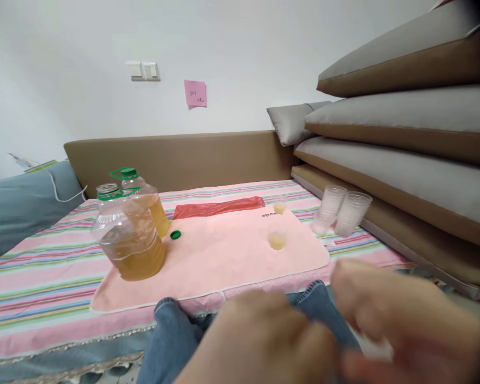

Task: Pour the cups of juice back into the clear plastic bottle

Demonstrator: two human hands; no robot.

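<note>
My left hand (264, 336) is low in the middle of the head view, blurred, its fingers curled in. My right hand (404, 314), also blurred and curled, is close beside it at the lower right. Whatever the two hands hold, if anything, is hidden. Beyond them, two clear plastic cups (277, 241) with some yellow liquid stand on a pink mat (224, 261). Two stacks of clear plastic cups (352, 213) are to the right of it. On the left stands an uncapped large plastic jug (138, 258) of yellow liquid, in front of a capped jug (160, 213).
A green cap (175, 234) and a red plastic bag (220, 207) lie past the jug, on or beside the mat. Stacked cushions (404, 117) rise at the right. A blue-grey cushion (24, 202) with a white cable is at the left. A brown backrest (184, 160) runs along the wall.
</note>
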